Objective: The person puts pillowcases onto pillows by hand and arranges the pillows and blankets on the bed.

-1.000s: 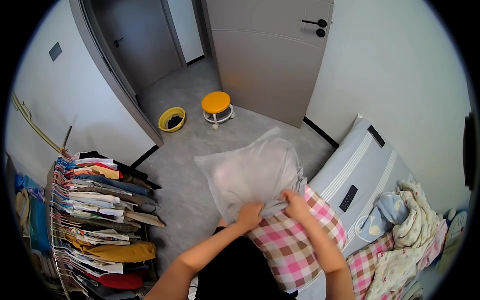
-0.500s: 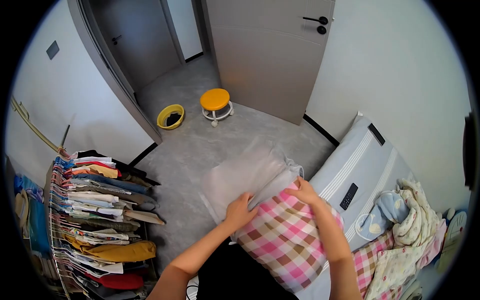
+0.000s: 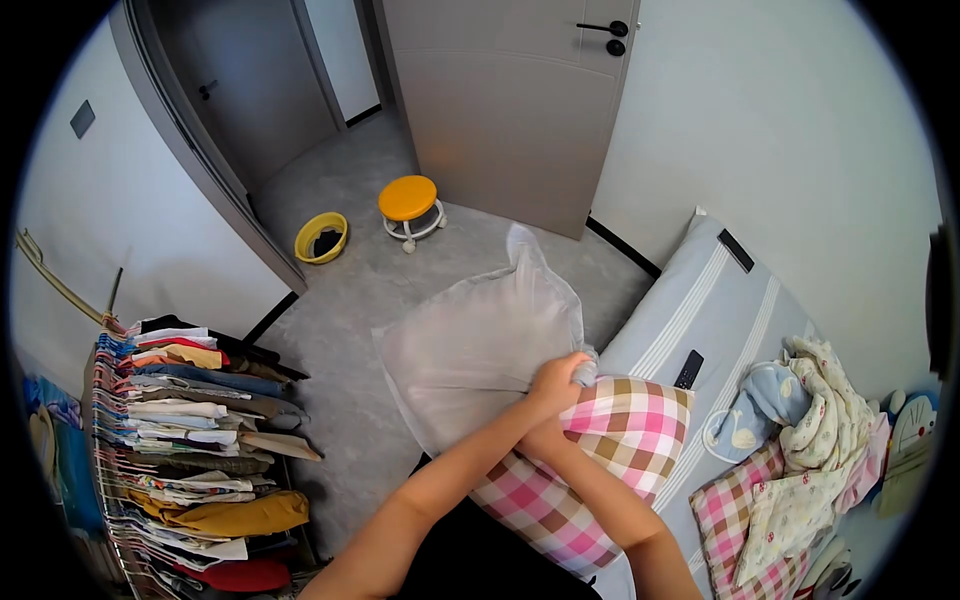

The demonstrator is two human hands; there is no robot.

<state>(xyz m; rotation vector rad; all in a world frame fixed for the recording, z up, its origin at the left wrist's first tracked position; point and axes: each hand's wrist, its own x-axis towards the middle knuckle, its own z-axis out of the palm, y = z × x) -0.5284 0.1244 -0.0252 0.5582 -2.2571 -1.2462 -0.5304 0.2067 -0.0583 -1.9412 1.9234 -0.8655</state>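
A pink, brown and white checked pillow [image 3: 640, 425] lies before me at the bed's edge, its far part inside a translucent whitish bag [image 3: 470, 345]. My left hand [image 3: 556, 385] is closed on bunched bag material at the bag's mouth. Just below it, my right hand [image 3: 545, 437] is closed against the checked pillow; its fingers are largely hidden behind my left hand and wrist. The two forearms come close together over the pillow.
Hanging clothes [image 3: 210, 450] fill a rack at left. A yellow stool [image 3: 408, 198] and yellow basin [image 3: 321, 238] stand on the floor. The bed [image 3: 690, 300] holds two dark remotes, blankets [image 3: 825, 430] and another checked pillow [image 3: 730, 510].
My left hand has moved right, up to my right hand, which has moved down and left. The bag's far corner now sticks up. The view has shifted slightly right.
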